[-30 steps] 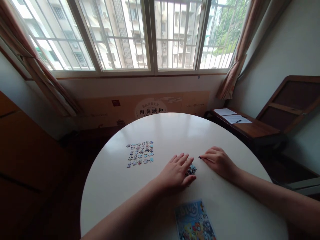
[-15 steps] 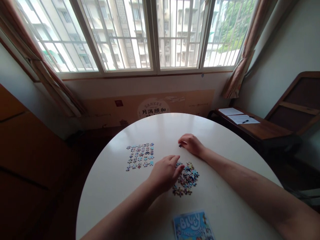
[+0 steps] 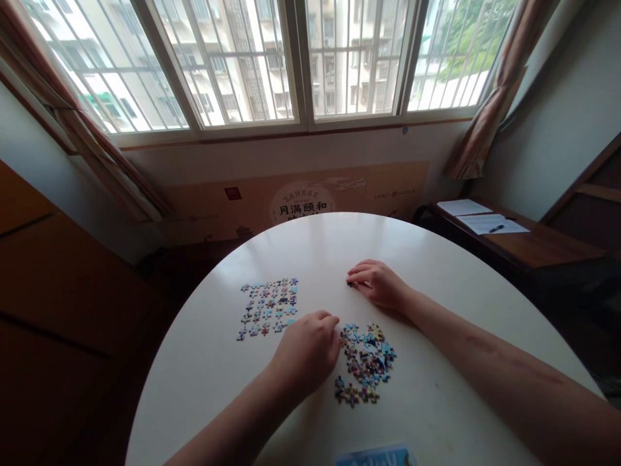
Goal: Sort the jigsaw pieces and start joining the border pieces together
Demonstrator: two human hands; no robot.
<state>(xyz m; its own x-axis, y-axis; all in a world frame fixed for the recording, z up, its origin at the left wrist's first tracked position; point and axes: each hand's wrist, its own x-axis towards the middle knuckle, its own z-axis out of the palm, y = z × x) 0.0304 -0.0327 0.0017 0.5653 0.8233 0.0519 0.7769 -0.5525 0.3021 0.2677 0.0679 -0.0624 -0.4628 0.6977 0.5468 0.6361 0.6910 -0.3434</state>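
Note:
My right hand rests on the far middle of the white table, its fingertips pinching a small dark puzzle piece. At the left edge of a heap of loose puzzle pieces is my left hand, fingers curled in and closed. Whatever it may hold is hidden behind the knuckles. Left of that hand, spaced puzzle pieces lie in rows, and the hand covers the lower right corner of this group. Several patterned pieces lie at the near side of the heap.
A blue puzzle box shows at the near edge of the view, mostly cut off. The round white table fills the middle. On the right, a wooden bench bears papers and a pen. A barred window lies beyond.
My left hand has drawn left off the heap, and its fingers have curled shut. My right hand stays at its spot with the piece. The view has tipped downward and shifted slightly.

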